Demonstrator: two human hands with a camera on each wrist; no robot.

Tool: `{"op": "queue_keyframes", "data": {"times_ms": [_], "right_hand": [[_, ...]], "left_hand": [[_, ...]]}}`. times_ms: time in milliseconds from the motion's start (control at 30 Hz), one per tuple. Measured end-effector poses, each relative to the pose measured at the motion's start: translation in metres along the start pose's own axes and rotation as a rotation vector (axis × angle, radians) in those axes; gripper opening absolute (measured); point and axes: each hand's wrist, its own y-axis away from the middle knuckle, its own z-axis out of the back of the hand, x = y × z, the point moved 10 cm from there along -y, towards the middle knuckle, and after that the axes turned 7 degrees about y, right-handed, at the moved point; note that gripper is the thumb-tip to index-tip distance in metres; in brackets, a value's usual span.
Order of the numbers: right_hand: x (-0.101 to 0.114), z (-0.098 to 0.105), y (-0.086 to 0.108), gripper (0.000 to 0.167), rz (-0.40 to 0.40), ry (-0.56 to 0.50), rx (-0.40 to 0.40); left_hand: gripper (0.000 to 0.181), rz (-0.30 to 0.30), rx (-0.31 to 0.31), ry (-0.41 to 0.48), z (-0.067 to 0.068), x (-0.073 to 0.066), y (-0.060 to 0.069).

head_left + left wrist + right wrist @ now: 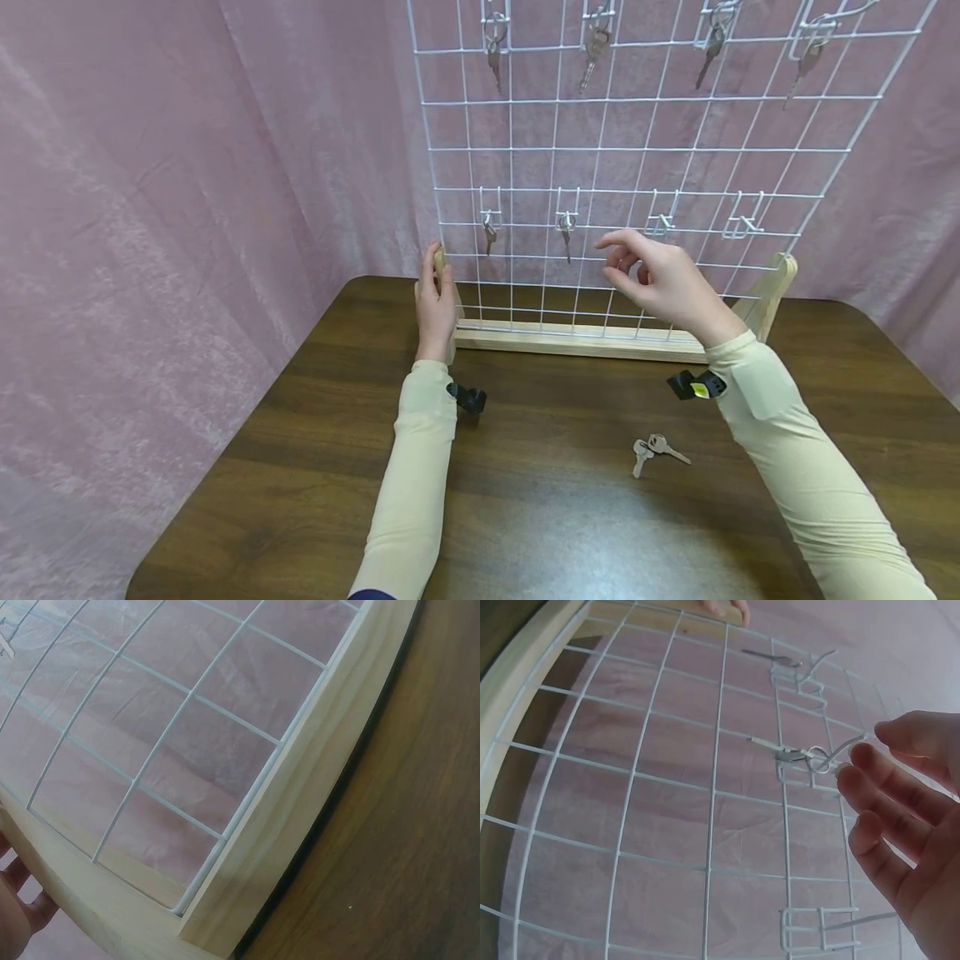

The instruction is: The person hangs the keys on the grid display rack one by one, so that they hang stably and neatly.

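A white wire grid (570,150) stands in a pale wooden stand (577,340). My left hand (435,312) grips the stand's left upright, fingers and thumb on either side; the left wrist view catches only its fingers (22,907) at the wood. My right hand (660,279) holds nothing, its fingers loosely bent in front of the lower hooks. In the right wrist view its fingertips are close beside the hook that bears a ringed key (791,756). Another key (491,236) hangs on the hook to the left. Two keys (660,448) lie on the table.
Several keys hang from the upper row of hooks, one of them a key (596,50) on a ring. Two lower hooks on the right, including a bare hook (742,225), carry no key. The brown table (337,467) meets pink curtains (187,167) behind.
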Motion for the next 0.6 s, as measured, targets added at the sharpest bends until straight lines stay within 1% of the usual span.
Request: {"op": "queue_keyframes", "data": {"times_ms": [200,333,600], "right_hand": [[0.011,0.001,0.018,0.034,0.023,0.009,0.019],[0.017,0.0,0.031,0.035,0.057,0.02,0.029],[0.023,-0.014,0.061,0.036,0.136,0.09,0.136]], "left_hand": [[0.042,-0.004,0.004,0.004,-0.001,-0.002,-0.002],[0.042,-0.007,0.007,0.006,-0.002,-0.002,-0.002],[0.04,-0.014,0.006,0.015,-0.002,0.0,-0.003]]}}
